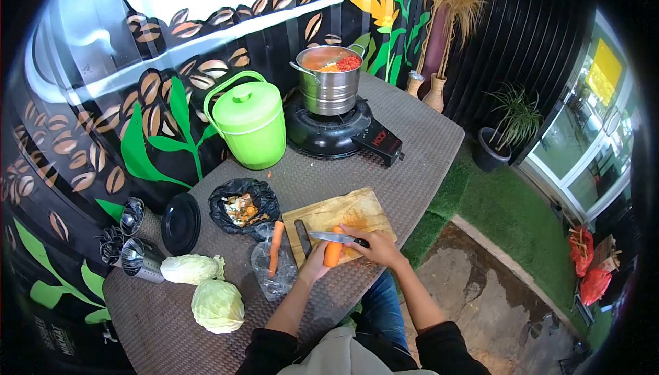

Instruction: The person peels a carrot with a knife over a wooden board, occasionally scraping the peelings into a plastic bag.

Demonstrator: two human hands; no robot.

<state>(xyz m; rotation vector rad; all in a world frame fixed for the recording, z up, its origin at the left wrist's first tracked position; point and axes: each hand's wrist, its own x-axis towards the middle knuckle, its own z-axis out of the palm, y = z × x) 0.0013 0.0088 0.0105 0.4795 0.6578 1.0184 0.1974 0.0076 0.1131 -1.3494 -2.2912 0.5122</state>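
My left hand point(314, 265) grips an orange carrot point(333, 253) at the near edge of the wooden cutting board point(357, 212). A knife point(335, 238) with a black handle is in my right hand point(374, 246), its blade lying across the carrot's top. A second dark knife point(303, 236) lies on the board's left edge. Another whole carrot point(275, 247) rests on a clear plastic bag point(273, 273) left of the board.
A steel pot point(330, 81) of chopped vegetables sits on a black stove point(336, 133) at the far end. A green lidded bucket point(248, 122), a black bag of peelings point(243, 205), black plates point(180, 223), cutlery holders point(130, 244) and two cabbage pieces point(209, 289) fill the left side.
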